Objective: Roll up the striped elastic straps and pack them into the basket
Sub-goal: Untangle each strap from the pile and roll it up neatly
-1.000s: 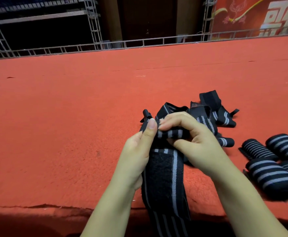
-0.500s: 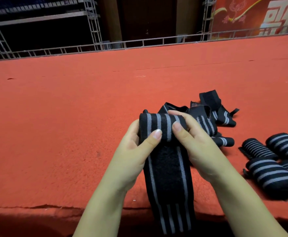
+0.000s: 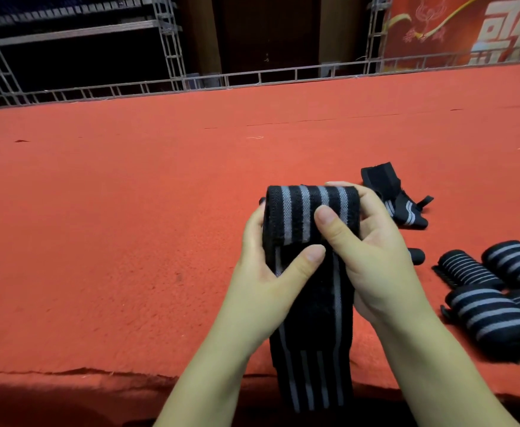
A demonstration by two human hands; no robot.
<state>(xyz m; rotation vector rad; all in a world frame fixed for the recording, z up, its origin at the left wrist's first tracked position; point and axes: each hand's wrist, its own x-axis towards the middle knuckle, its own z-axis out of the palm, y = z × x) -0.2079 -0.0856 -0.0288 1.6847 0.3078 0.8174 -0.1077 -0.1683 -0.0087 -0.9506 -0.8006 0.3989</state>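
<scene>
Between both hands, half-rolled strap (image 3: 311,217), left grip (image 3: 271,282) and right grip (image 3: 373,257) pinching it

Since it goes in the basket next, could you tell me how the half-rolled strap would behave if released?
The strap looks floppy: its tail droops over the table edge. Being elastic, the roll would probably loosen unless the left hand and right hand grip it.
</scene>
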